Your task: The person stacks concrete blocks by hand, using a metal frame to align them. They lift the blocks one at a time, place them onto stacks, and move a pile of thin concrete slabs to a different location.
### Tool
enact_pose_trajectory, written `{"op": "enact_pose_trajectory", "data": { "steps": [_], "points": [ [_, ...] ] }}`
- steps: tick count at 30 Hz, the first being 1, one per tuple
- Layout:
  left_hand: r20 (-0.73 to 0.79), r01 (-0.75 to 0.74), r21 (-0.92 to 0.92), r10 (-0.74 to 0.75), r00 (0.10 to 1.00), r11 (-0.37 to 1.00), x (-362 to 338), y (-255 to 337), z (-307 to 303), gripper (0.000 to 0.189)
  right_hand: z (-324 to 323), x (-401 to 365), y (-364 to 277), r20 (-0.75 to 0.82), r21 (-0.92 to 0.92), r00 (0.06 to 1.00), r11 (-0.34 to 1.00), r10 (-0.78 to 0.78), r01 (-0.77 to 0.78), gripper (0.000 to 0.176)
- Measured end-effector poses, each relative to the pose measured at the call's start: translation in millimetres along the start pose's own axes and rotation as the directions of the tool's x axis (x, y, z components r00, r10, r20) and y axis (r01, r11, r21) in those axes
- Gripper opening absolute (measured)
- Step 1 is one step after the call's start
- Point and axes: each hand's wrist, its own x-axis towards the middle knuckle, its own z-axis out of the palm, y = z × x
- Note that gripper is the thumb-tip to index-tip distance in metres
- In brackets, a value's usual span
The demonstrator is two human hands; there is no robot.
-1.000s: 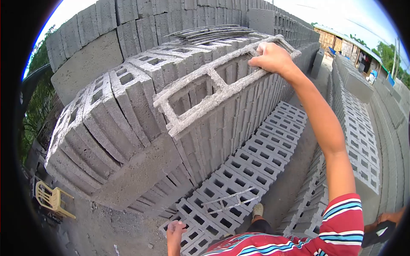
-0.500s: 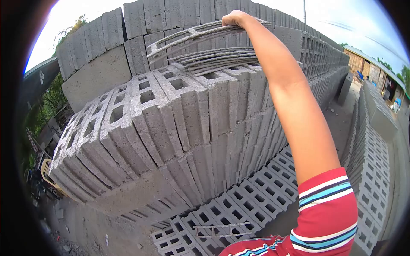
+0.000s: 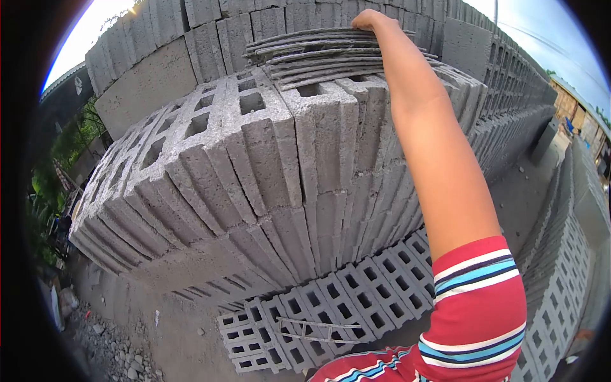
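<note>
My right hand (image 3: pixel 375 20) reaches to the far side of a pile of thin, ladder-shaped frames (image 3: pixel 318 60) crusted with grey cement. Its fingers curl down at the back edge of the top frame (image 3: pixel 305 39) and are partly hidden, seemingly gripping it. That frame rests on the others in the pile. Beneath the pile are hollow concrete blocks (image 3: pixel 251 102), set side by side in a tall stack with their holes facing up. My left hand is out of view.
A higher wall of blocks (image 3: pixel 267 24) rises behind the pile. Lower down, a row of blocks (image 3: pixel 356 299) carries another ladder-shaped frame (image 3: pixel 318 330). More blocks (image 3: pixel 560 286) line the right side. Gravel (image 3: pixel 133 363) lies at lower left.
The frame in my right hand was tilted, its left end raised above the pile; now it lies down on the pile. The view has also shifted slightly.
</note>
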Motion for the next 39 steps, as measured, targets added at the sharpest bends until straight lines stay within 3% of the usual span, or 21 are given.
{"op": "enact_pose_trajectory", "data": {
  "steps": [1, 4, 7, 12, 13, 15, 16, 18, 19, 20, 23, 24, 25, 27, 28, 32, 34, 35, 37, 38, 39],
  "points": [
    [0.023, -0.011, 0.021, 0.011, 1.000, 1.000, 2.9, 6.7, 6.1, 0.051, -8.4, -19.0, -1.6, -0.039, 0.008, 0.999, 1.000, -0.026, 0.026, 0.026],
    [0.084, -0.034, 0.088, 0.027, 0.996, 0.996, 12.7, 25.3, 19.1, 0.049, -25.4, -49.6, 6.5, -0.106, 0.101, 0.994, 0.995, -0.001, 0.012, 0.049],
    [0.142, -0.039, 0.153, 0.017, 0.990, 0.987, 27.3, 36.5, 21.8, 0.048, -30.3, -76.1, 11.2, -0.416, 0.055, 0.906, 0.993, -0.076, 0.108, 0.041],
    [0.242, -0.039, 0.360, -0.053, 0.969, 0.932, 67.7, 46.0, -17.3, 0.047, -45.3, -211.2, 25.4, -0.732, 0.334, 0.681, 0.883, 0.021, 0.331, 0.038],
    [0.261, -0.040, 0.418, -0.078, 0.962, 0.908, 78.9, 46.6, -32.9, 0.047, -30.7, -240.9, 34.7, -0.905, 0.202, 0.426, 0.864, -0.015, 0.460, 0.038],
    [0.285, -0.036, 0.540, -0.143, 0.948, 0.841, 104.3, 46.0, -72.4, 0.046, -18.7, -350.8, 49.6, -0.783, 0.441, 0.622, 0.735, 0.034, 0.515, 0.036],
    [0.289, -0.034, 0.608, -0.180, 0.940, 0.793, 117.3, 45.0, -98.3, 0.046, -2.2, -414.5, 50.5, -0.626, 0.601, 0.751, 0.744, 0.211, 0.292, 0.031],
    [0.278, -0.039, 0.747, -0.258, 0.925, 0.664, 144.6, 51.3, -156.7, 0.046, 48.9, -530.4, 49.8, -0.454, 0.770, 0.772, 0.632, 0.446, 0.088, 0.027],
    [0.260, -0.040, 0.806, -0.293, 0.920, 0.591, 158.7, 58.4, -183.7, 0.046, 79.1, -582.9, 56.8, -0.384, 0.737, 0.789, 0.674, 0.480, -0.052, 0.029],
    [0.243, -0.047, 0.855, -0.320, 0.916, 0.516, 175.8, 66.4, -206.1, 0.046, 100.8, -647.3, 57.0, -0.112, 0.681, 0.822, 0.645, 0.558, -0.345, 0.027],
    [0.166, -0.061, 0.894, -0.201, 0.965, 0.444, 249.5, 106.5, -227.3, 0.046, 144.3, -819.2, 45.3, 0.122, 0.167, 0.795, 0.777, 0.594, -0.607, 0.029],
    [0.109, -0.042, 0.862, -0.104, 0.989, 0.506, 279.7, 116.8, -223.6, 0.041, 140.7, -864.2, 34.2, 0.164, 0.138, 0.729, 0.716, 0.665, -0.684, 0.030],
    [0.144, -0.101, 0.863, -0.048, 0.988, 0.496, 286.8, 135.9, -204.4, 0.038, 123.1, -892.5, 16.0, 0.263, 0.142, 0.537, 0.518, 0.802, -0.843, 0.031],
    [0.194, -0.153, 0.841, -0.025, 0.981, 0.520, 297.8, 159.1, -143.0, 0.045, 106.4, -955.2, 0.4, 0.120, 0.179, 0.492, 0.469, 0.862, -0.865, 0.032],
    [0.325, -0.285, 0.816, 0.008, 0.946, 0.503, 269.0, 162.7, -101.5, 0.043, 92.8, -973.5, -9.5, 0.062, 0.195, 0.421, 0.403, 0.905, -0.894, 0.034],
    [0.680, -0.406, 0.673, -0.302, 0.668, 0.618, 184.3, 100.1, 36.0, 0.069, 62.5, -971.6, -62.9, -0.122, 0.681, 0.097, 0.155, 0.988, -0.715, 0.039],
    [0.669, -0.298, 0.726, -0.535, 0.516, 0.620, 125.1, 35.7, 81.8, 0.078, 91.5, -959.7, -82.1, -0.284, 0.700, 0.258, 0.384, 0.923, -0.603, 0.037],
    [0.619, -0.230, 0.778, -0.649, 0.442, 0.585, 87.2, 4.4, 99.2, 0.079, 115.1, -954.0, -89.4, -0.244, 0.698, 0.335, 0.404, 0.910, -0.591, 0.036],
    [0.685, -0.103, 0.703, -0.632, 0.362, 0.703, 78.4, -35.6, 156.1, 0.078, 186.4, -959.1, -91.5, -0.077, 0.598, 0.562, 0.489, 0.823, -0.635, 0.049],
    [0.703, -0.021, 0.674, -0.632, 0.327, 0.739, 75.2, -63.3, 174.1, 0.078, 235.7, -972.9, -93.4, 0.093, 0.517, 0.606, 0.482, 0.790, -0.708, 0.054],
    [0.714, 0.069, 0.644, -0.630, 0.304, 0.762, 73.8, -88.5, 182.4, 0.078, 256.7, -980.4, -77.1, 0.178, 0.448, 0.548, 0.429, 0.817, -0.784, 0.055]
  ]
}}
